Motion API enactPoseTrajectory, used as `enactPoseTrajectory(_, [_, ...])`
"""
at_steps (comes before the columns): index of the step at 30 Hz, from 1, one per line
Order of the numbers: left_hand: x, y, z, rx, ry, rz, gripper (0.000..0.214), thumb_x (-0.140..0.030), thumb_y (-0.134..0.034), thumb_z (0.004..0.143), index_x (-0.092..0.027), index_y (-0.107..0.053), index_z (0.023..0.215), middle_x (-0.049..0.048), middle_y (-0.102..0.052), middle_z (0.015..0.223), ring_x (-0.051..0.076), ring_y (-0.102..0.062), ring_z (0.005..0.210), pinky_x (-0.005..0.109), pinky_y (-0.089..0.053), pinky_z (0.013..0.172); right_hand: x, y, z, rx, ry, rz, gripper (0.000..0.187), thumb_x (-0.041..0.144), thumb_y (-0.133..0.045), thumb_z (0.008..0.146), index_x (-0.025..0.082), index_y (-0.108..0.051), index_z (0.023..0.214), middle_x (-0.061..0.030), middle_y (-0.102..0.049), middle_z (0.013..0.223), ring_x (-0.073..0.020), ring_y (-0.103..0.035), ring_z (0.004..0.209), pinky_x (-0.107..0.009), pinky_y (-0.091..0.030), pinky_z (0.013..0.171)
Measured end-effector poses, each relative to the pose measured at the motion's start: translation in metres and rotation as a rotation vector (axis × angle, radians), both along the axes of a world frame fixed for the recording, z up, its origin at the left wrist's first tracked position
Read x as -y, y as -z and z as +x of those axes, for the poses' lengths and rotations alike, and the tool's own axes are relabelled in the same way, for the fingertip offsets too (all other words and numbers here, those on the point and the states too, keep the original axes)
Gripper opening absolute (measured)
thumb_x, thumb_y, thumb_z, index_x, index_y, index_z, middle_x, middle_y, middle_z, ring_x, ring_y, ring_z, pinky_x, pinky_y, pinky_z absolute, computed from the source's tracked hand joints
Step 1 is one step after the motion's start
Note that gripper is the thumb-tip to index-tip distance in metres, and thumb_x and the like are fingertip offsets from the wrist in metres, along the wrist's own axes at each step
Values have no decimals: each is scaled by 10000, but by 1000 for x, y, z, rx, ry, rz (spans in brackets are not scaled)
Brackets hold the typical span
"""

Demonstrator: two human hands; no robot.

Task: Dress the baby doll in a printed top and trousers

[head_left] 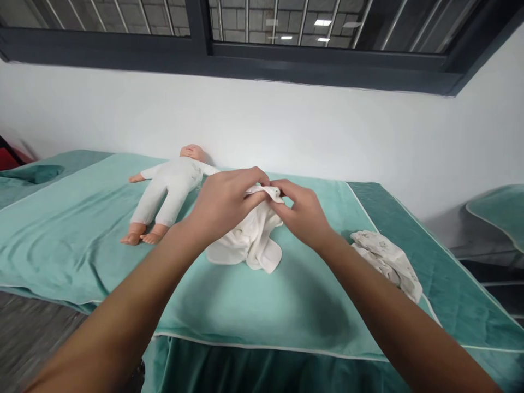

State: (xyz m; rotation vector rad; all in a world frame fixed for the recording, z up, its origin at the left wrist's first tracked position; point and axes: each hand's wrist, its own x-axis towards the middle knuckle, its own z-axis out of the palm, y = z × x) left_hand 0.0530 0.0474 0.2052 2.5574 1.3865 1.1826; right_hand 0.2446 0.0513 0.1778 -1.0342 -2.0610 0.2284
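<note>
My left hand (225, 203) and my right hand (303, 214) both pinch the top edge of a small white baby garment (249, 240), held up over the middle of a teal towel (254, 305) so that its lower part rests crumpled on the cloth. The fingers of both hands are closed on the fabric, close together. A baby doll (167, 188) in a white suit lies on its back to the left of my hands, its head toward the wall and its bare feet toward me.
A second crumpled garment (387, 259) with a faint print lies at the towel's right edge. The bed runs along a white wall (327, 131) under a dark window frame. Another teal-covered bed (499, 213) shows at far right, and floor at lower left.
</note>
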Motion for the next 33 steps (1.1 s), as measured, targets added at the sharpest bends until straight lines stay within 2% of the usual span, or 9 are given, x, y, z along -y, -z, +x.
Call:
enactPoseTrajectory(5, [3, -8, -16, -131, -310, 108, 156, -221, -518, 877, -243, -645, 964, 39, -647, 852, 241, -644, 824, 318, -398, 699, -12, -27, -4, 251, 294, 205, 350, 197, -453, 926, 239, -645, 1216, -34, -730, 1084, -217, -653, 929, -301, -453, 756])
enactPoseTrajectory(12, [-6, 5, -26, -109, -585, 68, 405, -30, -464, 740, -242, -605, 1055, 66, -602, 1020, 241, -614, 845, 321, -381, 674, -17, -15, 37, 428, 546, 227, 329, 169, -426, 892, 225, -663, 1113, -69, -723, 1032, -221, -623, 809, -297, -382, 650])
enactPoseTrajectory(15, [-12, 12, -33, -49, -601, 102, 371, -37, -490, 735, -246, -617, 1014, 62, -599, 1090, 232, -605, 856, 319, -389, 656, -14, -6, 60, 336, 556, 210, 350, 144, -418, 860, 228, -663, 1095, -73, -731, 1059, -241, -643, 902, -320, -434, 719])
enactPoseTrajectory(19, [-16, 19, -46, 99, -497, 70, 297, -46, -486, 792, -236, -615, 980, 35, -653, 1035, 233, -604, 925, 341, -441, 747, -5, -2, 88, 180, 587, 154, 356, 130, -425, 803, 235, -687, 1020, -74, -743, 1006, -254, -658, 941, -356, -478, 796])
enactPoseTrajectory(23, [-21, 18, -56, 195, -451, -107, 263, -90, -538, 797, -253, -642, 975, 1, -685, 869, 236, -609, 842, 353, -472, 755, -3, -12, 112, 172, 678, -39, 327, 155, -465, 749, 273, -717, 922, -37, -733, 837, -237, -644, 752, -341, -471, 662])
enactPoseTrajectory(26, [-33, 19, -57, 58, -493, -185, 295, -116, -554, 761, -263, -670, 989, 41, -699, 832, 281, -628, 804, 374, -469, 659, -17, -20, 123, 268, 656, -147, 297, 190, -498, 731, 289, -739, 873, -23, -692, 702, -204, -584, 601, -302, -425, 548])
enactPoseTrajectory(29, [-48, 35, -46, -137, -583, -169, 374, -100, -506, 772, -247, -660, 1079, 101, -707, 924, 303, -651, 815, 395, -482, 656, -42, -11, 117, 449, 651, -145, 301, 187, -539, 717, 268, -755, 911, -54, -714, 754, -206, -593, 617, -309, -449, 568])
enactPoseTrajectory(31, [-55, 57, -30, -229, -638, -158, 390, -89, -447, 827, -212, -641, 1142, 149, -687, 1050, 318, -661, 904, 411, -504, 713, -55, 10, 100, 547, 702, -175, 361, 136, -530, 741, 228, -744, 1018, -107, -743, 871, -246, -639, 721, -353, -494, 645])
enactPoseTrajectory(33, [-55, 86, -8, -327, -627, -148, 404, -82, -419, 865, -162, -614, 1209, 204, -634, 1204, 359, -616, 1092, 455, -510, 831, -60, 43, 74, 597, 686, -98, 439, 65, -457, 806, 135, -689, 1173, -204, -720, 1106, -317, -658, 944, -435, -525, 781])
